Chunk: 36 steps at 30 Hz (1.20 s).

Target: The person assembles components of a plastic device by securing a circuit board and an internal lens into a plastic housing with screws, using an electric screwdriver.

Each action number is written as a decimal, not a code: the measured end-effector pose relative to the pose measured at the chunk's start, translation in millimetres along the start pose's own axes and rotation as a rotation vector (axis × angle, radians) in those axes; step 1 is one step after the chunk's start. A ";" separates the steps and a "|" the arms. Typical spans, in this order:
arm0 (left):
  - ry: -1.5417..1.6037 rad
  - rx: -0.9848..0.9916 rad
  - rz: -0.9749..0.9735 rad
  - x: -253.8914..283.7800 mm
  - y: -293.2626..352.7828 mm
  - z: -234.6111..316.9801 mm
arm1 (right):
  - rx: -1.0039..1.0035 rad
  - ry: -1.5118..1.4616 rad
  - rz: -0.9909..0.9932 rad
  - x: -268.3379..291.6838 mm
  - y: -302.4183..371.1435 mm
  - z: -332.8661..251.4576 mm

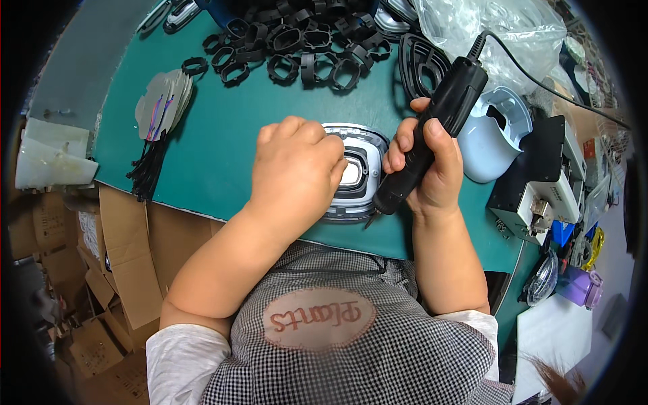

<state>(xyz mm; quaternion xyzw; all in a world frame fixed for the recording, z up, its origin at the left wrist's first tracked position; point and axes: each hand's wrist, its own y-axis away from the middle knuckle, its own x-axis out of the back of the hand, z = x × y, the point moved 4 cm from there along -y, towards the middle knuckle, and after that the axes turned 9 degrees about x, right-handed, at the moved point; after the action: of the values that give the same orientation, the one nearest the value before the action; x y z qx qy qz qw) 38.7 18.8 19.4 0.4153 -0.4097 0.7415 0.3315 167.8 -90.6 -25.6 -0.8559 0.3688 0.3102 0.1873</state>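
Note:
A grey and white plastic housing [372, 150] with a dark oval ring and a pale centre lies on the green table in front of me. My left hand [293, 165] is curled over its left side and covers that part; the fingertips are partly hidden at the centre. My right hand [432, 155] is wrapped round a black electric screwdriver [453, 98]. The screwdriver slants down to the left, its thin bit close to the housing's lower right edge. I cannot tell whether the bit touches it. A cable runs from its top end to the right.
Several black plastic rings [283, 67] are heaped at the back. A bundle of tags with black cords [164, 108] lies at left. To the right stand a light blue shell [491, 138], a black and white box [536, 175] and a clear plastic bag [496, 40]. Cardboard boxes [128, 256] sit below left.

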 end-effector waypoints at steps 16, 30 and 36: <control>-0.086 -0.088 -0.191 3.5 37.5 10.2 | 0.020 -0.018 0.013 3.9 -2.9 -4.5; -0.208 -0.151 -0.179 -9.1 54.0 6.1 | 0.063 -0.069 0.002 7.9 -4.7 -9.7; -0.188 -0.169 -0.142 -11.1 52.9 5.3 | 0.078 -0.094 -0.034 7.8 -4.1 -11.6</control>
<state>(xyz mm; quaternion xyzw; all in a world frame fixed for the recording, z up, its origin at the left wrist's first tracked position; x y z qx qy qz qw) 1.4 -11.1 -6.3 0.4813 -0.4696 0.6368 0.3773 179.5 -98.3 -21.9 -0.8386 0.3569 0.3323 0.2427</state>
